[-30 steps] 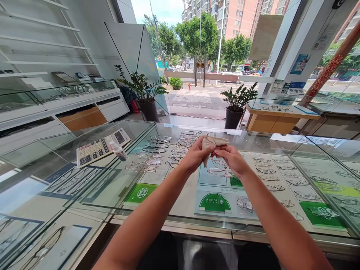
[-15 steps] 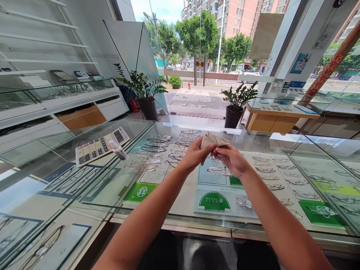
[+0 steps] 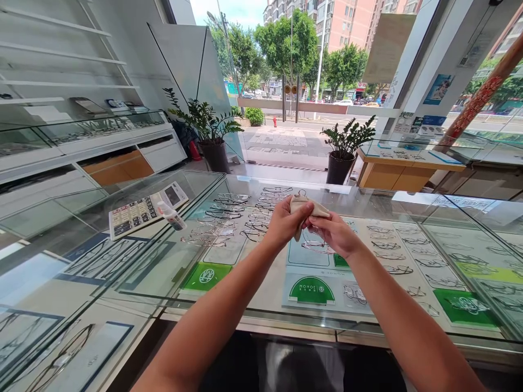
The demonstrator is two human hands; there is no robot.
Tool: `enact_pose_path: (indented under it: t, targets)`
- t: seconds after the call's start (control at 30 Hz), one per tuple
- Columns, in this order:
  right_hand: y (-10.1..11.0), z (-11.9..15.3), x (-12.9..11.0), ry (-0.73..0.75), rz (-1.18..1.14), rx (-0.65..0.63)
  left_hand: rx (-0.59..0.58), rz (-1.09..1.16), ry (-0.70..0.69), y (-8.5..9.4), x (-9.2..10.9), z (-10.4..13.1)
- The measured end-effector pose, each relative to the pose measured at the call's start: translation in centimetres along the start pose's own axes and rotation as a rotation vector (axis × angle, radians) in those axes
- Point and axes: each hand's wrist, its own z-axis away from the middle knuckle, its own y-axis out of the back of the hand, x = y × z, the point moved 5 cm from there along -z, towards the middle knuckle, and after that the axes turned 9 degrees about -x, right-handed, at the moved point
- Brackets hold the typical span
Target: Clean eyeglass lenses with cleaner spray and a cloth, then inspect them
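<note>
Both hands meet above the glass display counter (image 3: pixel 261 313), closed on a folded beige cloth (image 3: pixel 321 210). My left hand (image 3: pixel 285 222) presses its thumb onto the cloth from the left. From the right, my right hand (image 3: pixel 335 234) pinches the cloth's lower edge, thumb and fingertips close to the left thumb. A thin wire-like part of eyeglasses (image 3: pixel 301 193) shows at the cloth's upper edge; the rest of them is hidden by cloth and fingers. Under the glass below the hands lie several pairs of spectacles and a green semicircular card (image 3: pixel 311 290).
On the counter to the left lie a white calculator (image 3: pixel 137 212) and a small white spray bottle (image 3: pixel 171 216). Rows of spectacles (image 3: pixel 226 206) fill the case. Two potted plants (image 3: pixel 338 166) stand beyond the counter, before glass doors (image 3: pixel 291 109).
The cloth has been folded further around the eyeglasses, and less of their wire shows. The fingers have shifted slightly; both arms stay nearly in place.
</note>
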Motion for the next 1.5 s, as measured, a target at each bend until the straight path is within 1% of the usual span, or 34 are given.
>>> enact_pose_path:
  t: [0.1,0.3,0.4,0.5,0.6,0.77,0.87,1.0,1.1,1.23,1.5]
  targets:
    - [-0.1,0.0,0.1,-0.005,0.025,-0.006,0.030,-0.018,-0.015,-0.1,0.2,0.2]
    - [-0.2,0.1,0.5,-0.014,0.042,-0.014,0.027,-0.041,-0.041,-0.3,0.4,0.3]
    - [-0.2,0.1,0.5,-0.017,0.056,-0.017,0.037,-0.045,-0.039,0.0,0.2,0.2]
    - [0.4,0.1,0.2,-0.009,0.060,0.003,0.030,-0.014,-0.007,0.6,-0.3,-0.1]
    - [1.2,0.1,-0.1,0.003,0.048,0.014,-0.021,0.070,0.046,1.1,-0.7,-0.5]
    - [2.1,0.1,-0.2,0.007,0.036,-0.001,-0.175,0.177,0.096,1.3,-0.3,-0.6]
    - [2.4,0.0,-0.1,0.002,0.018,-0.003,-0.248,0.156,0.116,1.2,0.2,-0.4]
    - [2.2,0.1,-0.1,-0.004,0.006,-0.006,-0.282,0.079,0.088,0.8,0.8,-0.2]
    - [1.7,0.2,-0.1,-0.007,0.001,0.016,-0.272,0.039,0.063,0.4,0.8,-0.3]
    - [1.2,0.3,-0.2,0.005,0.014,0.043,-0.214,0.027,0.028,0.2,0.5,-0.4]
    - [0.2,0.4,0.0,0.001,0.077,0.011,-0.095,0.014,-0.015,-0.3,0.5,0.0]
